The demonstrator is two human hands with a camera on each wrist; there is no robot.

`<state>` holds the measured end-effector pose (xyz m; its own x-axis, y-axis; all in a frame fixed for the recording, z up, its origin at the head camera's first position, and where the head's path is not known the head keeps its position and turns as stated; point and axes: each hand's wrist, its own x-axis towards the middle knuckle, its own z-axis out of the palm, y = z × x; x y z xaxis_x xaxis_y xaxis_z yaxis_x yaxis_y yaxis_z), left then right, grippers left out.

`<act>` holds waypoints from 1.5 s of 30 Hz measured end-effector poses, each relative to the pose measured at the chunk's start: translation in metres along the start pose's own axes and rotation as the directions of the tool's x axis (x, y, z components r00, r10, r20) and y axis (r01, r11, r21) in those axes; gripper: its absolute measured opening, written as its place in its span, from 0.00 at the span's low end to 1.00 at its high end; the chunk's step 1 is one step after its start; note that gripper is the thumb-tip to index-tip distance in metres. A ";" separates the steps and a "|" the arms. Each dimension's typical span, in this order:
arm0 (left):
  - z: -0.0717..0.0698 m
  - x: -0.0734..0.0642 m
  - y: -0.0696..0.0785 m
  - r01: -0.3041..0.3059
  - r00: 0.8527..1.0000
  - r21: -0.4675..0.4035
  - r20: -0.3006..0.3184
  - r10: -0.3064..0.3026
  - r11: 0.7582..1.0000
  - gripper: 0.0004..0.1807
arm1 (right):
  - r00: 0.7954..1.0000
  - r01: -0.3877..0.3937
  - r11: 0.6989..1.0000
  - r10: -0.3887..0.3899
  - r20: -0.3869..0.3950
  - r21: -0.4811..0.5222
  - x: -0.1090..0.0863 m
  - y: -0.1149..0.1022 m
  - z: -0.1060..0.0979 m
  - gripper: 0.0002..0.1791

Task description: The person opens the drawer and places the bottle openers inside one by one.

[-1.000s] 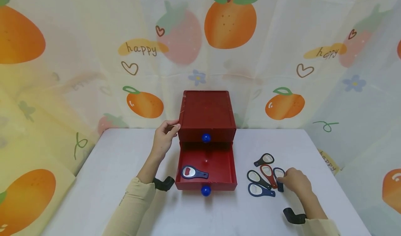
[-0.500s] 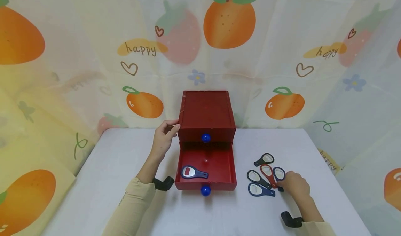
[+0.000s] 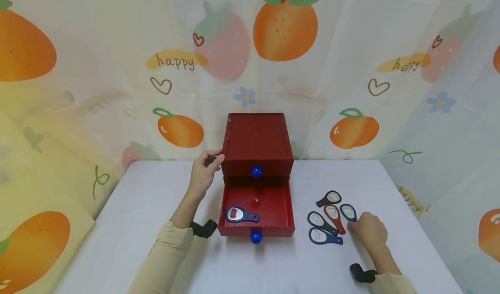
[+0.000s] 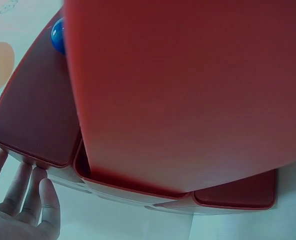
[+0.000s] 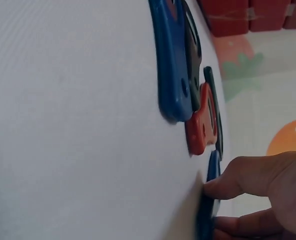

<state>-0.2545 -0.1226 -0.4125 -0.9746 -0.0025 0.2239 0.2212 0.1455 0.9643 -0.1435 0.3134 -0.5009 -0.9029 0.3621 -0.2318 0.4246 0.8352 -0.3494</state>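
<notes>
My right hand (image 3: pixel 369 231) pinches the handle of a blue bottle opener (image 3: pixel 348 211) at the right of the table. In the right wrist view, the thumb (image 5: pixel 220 187) lies on one side of that opener (image 5: pixel 206 210) and the fingers on the other. Beside it lie a red bottle opener (image 3: pixel 333 216), two dark ones and another blue one (image 3: pixel 324 236). My left hand (image 3: pixel 202 172) touches the left side of a red drawer cabinet (image 3: pixel 258 135), fingers extended in the left wrist view. Inside its pulled-out lower drawer (image 3: pixel 273 205) rests a blue bottle opener (image 3: pixel 236 214).
The cabinet's upper drawer (image 3: pixel 236 168) is closed, with a blue knob (image 3: pixel 256 171) on its front. Another blue knob (image 3: pixel 255 237) sits on the lower drawer. A fruit-print cloth (image 3: pixel 117 68) hangs behind the white table (image 3: pixel 148 198).
My right fingers have shifted toward the end of the blue opener's handle, now hidden behind the hand, and its head has moved up slightly. The left hand stays on the cabinet.
</notes>
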 end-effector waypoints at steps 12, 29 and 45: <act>0.000 0.000 -0.002 -0.011 1.000 0.006 0.002 0.011 1.000 0.19 | 0.998 0.050 0.991 -0.045 -0.042 0.125 -0.001 -0.006 -0.021 0.20; 0.001 0.001 0.002 -0.004 1.000 0.002 0.004 0.004 1.000 0.19 | 0.951 0.305 0.933 -0.291 -0.101 0.188 -0.030 -0.063 -0.067 0.16; 0.000 -0.002 0.004 0.000 1.000 -0.016 0.009 0.001 1.000 0.20 | 0.888 0.459 0.851 -0.440 -0.131 0.256 -0.048 -0.118 -0.078 0.13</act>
<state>-0.2519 -0.1221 -0.4092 -0.9748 0.0061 0.2232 0.2221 0.1298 0.9663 -0.1557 0.2295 -0.3778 -0.9977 0.0084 0.0668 -0.0361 0.7710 -0.6359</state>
